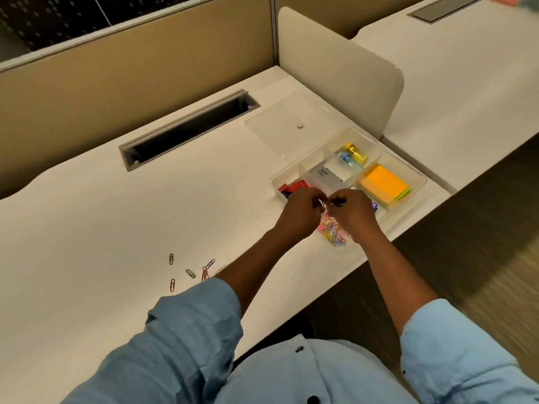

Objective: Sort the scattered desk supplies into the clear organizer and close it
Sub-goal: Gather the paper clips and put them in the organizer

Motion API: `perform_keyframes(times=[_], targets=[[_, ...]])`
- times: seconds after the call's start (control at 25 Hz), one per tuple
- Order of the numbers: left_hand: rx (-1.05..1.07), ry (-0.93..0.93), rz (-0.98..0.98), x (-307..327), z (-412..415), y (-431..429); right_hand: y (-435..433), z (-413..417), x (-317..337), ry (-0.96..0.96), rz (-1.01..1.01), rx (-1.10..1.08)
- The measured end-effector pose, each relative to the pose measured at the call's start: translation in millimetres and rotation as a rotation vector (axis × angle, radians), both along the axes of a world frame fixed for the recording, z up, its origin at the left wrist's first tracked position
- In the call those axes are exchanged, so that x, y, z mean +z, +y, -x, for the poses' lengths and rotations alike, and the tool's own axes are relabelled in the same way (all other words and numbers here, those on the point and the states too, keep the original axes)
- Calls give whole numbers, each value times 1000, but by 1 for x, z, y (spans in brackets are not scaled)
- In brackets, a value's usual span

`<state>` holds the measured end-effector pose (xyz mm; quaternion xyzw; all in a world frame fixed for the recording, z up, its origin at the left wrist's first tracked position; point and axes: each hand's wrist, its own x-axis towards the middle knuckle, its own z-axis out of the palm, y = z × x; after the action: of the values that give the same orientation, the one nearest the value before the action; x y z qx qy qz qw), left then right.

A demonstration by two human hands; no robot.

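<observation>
Over the clear organizer (420,182) on the desk (145,214), a person's left hand (303,212) and right hand (353,214) each pinched what looked like one paper clip (326,203). Light, springy, slippery wire, it seemed best nipped across its loops. Other loose clips (190,273) lay well apart, leftward; the lid (288,123) sat just behind the organizer.

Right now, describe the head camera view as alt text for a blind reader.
Left hand and right hand pinch one paper clip above the pile of coloured clips in the clear organizer. Loose clips lie on the white desk to the left; the lid lies behind the organizer.
</observation>
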<state>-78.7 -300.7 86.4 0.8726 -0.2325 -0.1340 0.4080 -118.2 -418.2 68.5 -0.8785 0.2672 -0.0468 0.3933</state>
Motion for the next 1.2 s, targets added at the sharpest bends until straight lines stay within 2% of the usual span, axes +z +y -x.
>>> perform_keyframes(times=[0.16,0.24,0.52,0.68,0.84,0.92,1.04,1.12,1.2], targets=[[-147,-80,-169,-11,3,-12,-9,5,-4,138,103,37],[-132,-47,-136,-11,3,-9,-9,7,-6,127,118,37],[179,-64,38,-14,6,23,27,-6,-3,-94,155,60],[274,0,-28,-22,1,63,55,-11,-4,-244,130,168],[441,22,-112,-33,-4,122,95,-16,-10,-293,27,319],[539,59,-151,-40,-6,154,117,-17,-17,-238,-4,416],[661,145,-137,-48,-10,196,150,-18,-35,-8,42,577],[660,137,-239,-54,-13,221,173,-16,-49,131,74,665],[617,142,-288,-58,-11,243,194,-13,-61,183,109,750]])
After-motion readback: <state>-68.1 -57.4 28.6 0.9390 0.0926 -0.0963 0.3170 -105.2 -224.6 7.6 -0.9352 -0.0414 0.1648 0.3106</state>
